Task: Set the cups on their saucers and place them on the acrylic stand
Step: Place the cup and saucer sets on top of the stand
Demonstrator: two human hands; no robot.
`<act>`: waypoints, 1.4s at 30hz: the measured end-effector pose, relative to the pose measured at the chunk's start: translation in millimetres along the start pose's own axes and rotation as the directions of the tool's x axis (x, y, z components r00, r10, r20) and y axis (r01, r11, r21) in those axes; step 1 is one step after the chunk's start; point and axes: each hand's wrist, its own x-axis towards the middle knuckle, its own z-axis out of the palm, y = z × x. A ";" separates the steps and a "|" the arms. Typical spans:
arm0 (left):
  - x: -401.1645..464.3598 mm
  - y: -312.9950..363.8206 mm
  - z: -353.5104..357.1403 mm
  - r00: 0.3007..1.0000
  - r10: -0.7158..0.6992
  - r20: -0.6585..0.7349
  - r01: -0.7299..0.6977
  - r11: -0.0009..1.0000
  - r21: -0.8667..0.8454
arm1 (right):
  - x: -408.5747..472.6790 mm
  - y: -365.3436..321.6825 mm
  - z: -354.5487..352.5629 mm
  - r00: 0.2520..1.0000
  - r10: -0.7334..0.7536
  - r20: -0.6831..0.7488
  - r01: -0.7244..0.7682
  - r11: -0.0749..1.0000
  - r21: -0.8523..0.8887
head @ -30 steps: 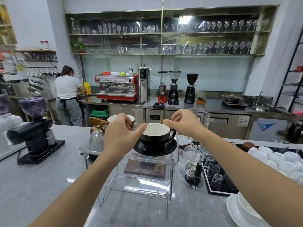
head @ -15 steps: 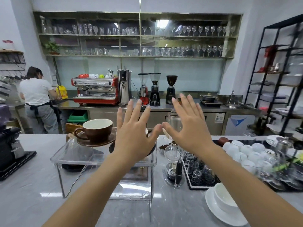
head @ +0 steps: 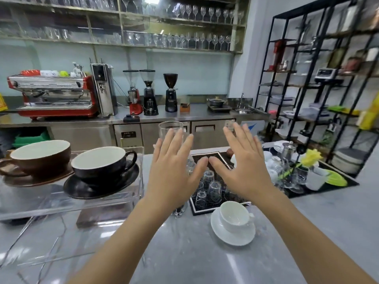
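On the top shelf of the clear acrylic stand (head: 61, 206) sit two cups on saucers. The black cup (head: 102, 163) rests on its black saucer (head: 98, 188) at the stand's right end. Left of it, a brown cup (head: 41, 155) sits on a brown saucer (head: 30, 180). A white cup (head: 235, 216) lies tilted on a white saucer (head: 231, 234) on the grey counter, below my right hand. My left hand (head: 174, 171) and my right hand (head: 244, 167) hover side by side, palms down, fingers spread, holding nothing, to the right of the stand.
A black tray of upturned glasses (head: 209, 191) lies under my hands. A tall glass (head: 171, 130) stands behind my left hand. White cups, a steel pot and a yellow flower (head: 311, 158) crowd the counter's right. A black shelf rack (head: 328, 89) stands at far right.
Both hands let go of the black cup and saucer on the stand, opened flat and moved right. The view has swung right, so the stand now sits at the left.
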 end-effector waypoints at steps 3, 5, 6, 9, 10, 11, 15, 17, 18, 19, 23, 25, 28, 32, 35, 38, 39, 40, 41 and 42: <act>-4.5 7.6 19.0 0.998 -0.017 0.053 0.020 0.998 -0.057 | -9.1 21.6 3.6 0.999 0.034 0.026 -0.035 0.999 0.016; -6.4 13.2 37.1 0.996 -0.034 0.087 0.040 0.996 -0.074 | -15.7 41.9 9.8 0.996 0.054 0.069 -0.055 0.998 0.011; -7.4 15.4 45.4 0.993 -0.043 0.110 0.052 0.996 -0.078 | -19.8 51.1 12.4 0.994 0.064 0.087 -0.065 0.998 0.008; -12.8 23.7 74.3 0.985 -0.063 0.161 0.076 0.994 -0.079 | -33.2 82.7 25.3 0.984 0.087 0.154 -0.089 0.996 0.010; -15.7 24.8 83.1 0.982 -0.068 0.178 0.084 0.993 -0.080 | -37.7 91.5 30.4 0.980 0.094 0.176 -0.097 0.995 0.011; -19.0 25.9 91.5 0.978 -0.074 0.196 0.090 0.993 -0.072 | -42.3 100.0 35.4 0.975 0.101 0.198 -0.105 0.994 0.009; -31.2 28.5 125.5 0.947 -0.147 0.285 0.161 0.987 -0.025 | -58.7 136.0 57.2 0.952 0.104 0.289 -0.113 0.993 0.016; -37.9 27.3 139.5 0.929 -0.179 0.325 0.191 0.982 -0.004 | -66.7 149.6 68.0 0.939 0.106 0.327 -0.120 0.993 0.023; -41.4 26.5 147.7 0.917 -0.197 0.346 0.207 0.978 0.008 | -70.7 157.2 75.0 0.931 0.112 0.348 -0.130 0.991 0.030; -44.5 25.5 153.5 0.906 -0.217 0.364 0.227 0.974 0.015 | -74.0 162.0 80.6 0.922 0.122 0.369 -0.143 0.989 0.031; -54.6 22.2 182.0 0.867 -0.296 0.400 0.304 0.952 0.045 | -86.2 187.2 105.1 0.885 0.147 0.442 -0.183 0.982 0.039; -58.8 20.7 194.4 0.852 -0.322 0.413 0.325 0.943 0.066 | -90.9 197.8 115.1 0.863 0.161 0.479 -0.209 0.977 0.047; -65.9 20.1 208.8 0.827 -0.372 0.422 0.374 0.924 0.081 | -96.7 210.0 127.6 0.831 0.164 0.531 -0.229 0.972 0.058; -75.1 21.2 224.6 0.797 -0.438 0.415 0.450 0.890 0.074 | -102.6 220.1 138.4 0.798 0.177 0.576 -0.269 0.960 0.079; -79.6 21.2 231.6 0.773 -0.471 0.425 0.501 0.864 0.048 | -106.4 222.2 142.7 0.777 0.195 0.599 -0.333 0.935 0.127; -82.7 23.4 234.9 0.741 -0.518 0.427 0.563 0.826 0.025 | -107.0 224.2 144.5 0.760 0.223 0.611 -0.413 0.891 0.188; -83.7 24.2 236.4 0.731 -0.537 0.422 0.585 0.811 0.020 | -106.6 226.3 144.7 0.749 0.237 0.619 -0.447 0.870 0.208; -84.1 24.5 237.6 0.719 -0.557 0.415 0.609 0.793 0.010 | -106.4 227.8 144.8 0.738 0.248 0.627 -0.476 0.850 0.224; -84.6 24.6 238.6 0.706 -0.577 0.410 0.634 0.774 -0.002 | -107.0 229.3 144.7 0.728 0.257 0.636 -0.501 0.833 0.237; -85.2 24.5 239.5 0.693 -0.595 0.407 0.657 0.754 -0.017 | -107.8 230.9 145.4 0.718 0.264 0.644 -0.522 0.816 0.248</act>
